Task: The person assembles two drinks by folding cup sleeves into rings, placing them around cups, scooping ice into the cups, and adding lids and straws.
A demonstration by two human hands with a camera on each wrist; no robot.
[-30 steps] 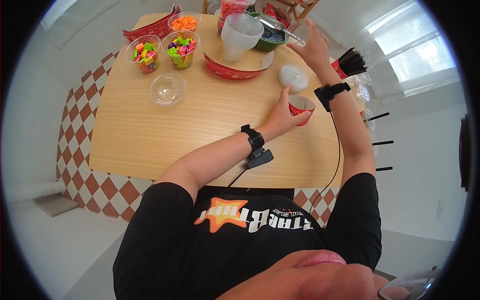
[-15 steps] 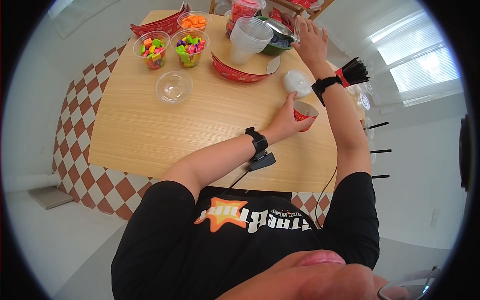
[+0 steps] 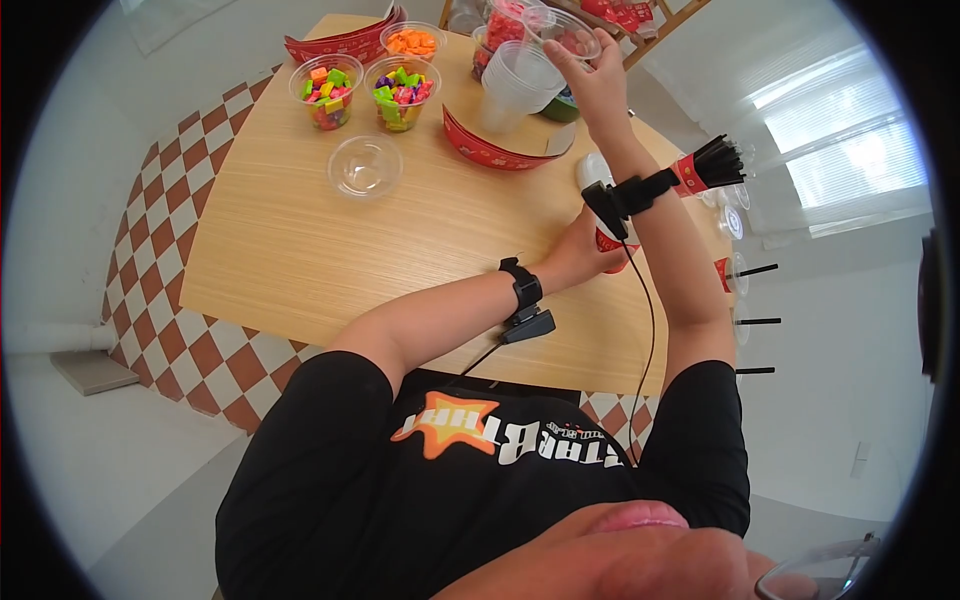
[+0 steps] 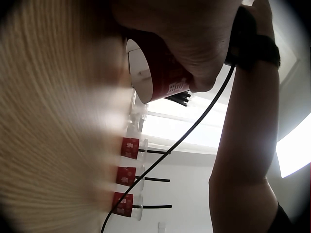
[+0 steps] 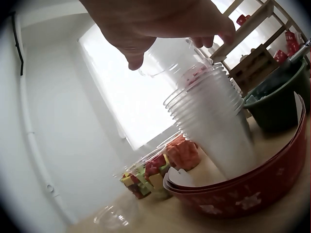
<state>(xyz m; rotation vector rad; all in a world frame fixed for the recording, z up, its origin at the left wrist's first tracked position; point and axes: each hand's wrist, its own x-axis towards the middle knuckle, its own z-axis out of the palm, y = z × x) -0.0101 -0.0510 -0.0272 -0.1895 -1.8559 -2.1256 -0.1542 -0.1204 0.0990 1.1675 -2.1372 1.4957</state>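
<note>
My left hand [image 3: 575, 255] grips a red paper cup sleeve [image 4: 170, 70] low over the right part of the table; its open end shows a white inside in the left wrist view. Part of the sleeve is behind my right forearm in the head view. My right hand [image 3: 602, 92] is raised at the far side, pinching a clear plastic cup [image 3: 572, 38] by its rim. That cup overlaps the stack of clear cups [image 3: 518, 85] and a tub of pink pieces. Beside the stack curve flat red sleeves [image 3: 500, 152].
Tubs of colourful wrapped sweets [image 3: 400, 95] and orange pieces [image 3: 412, 42] stand at the far left. A clear lid [image 3: 365, 168] lies in front. Right of the stack sit a green bowl [image 3: 563, 108], white lids [image 3: 591, 170] and black straws [image 3: 717, 160]. Sleeved cups line the right edge.
My right hand has moved left from beside the green bowl towards the cup stack, carrying the clear cup. The left hand keeps its grip on the sleeve. The head view has shifted slightly.
</note>
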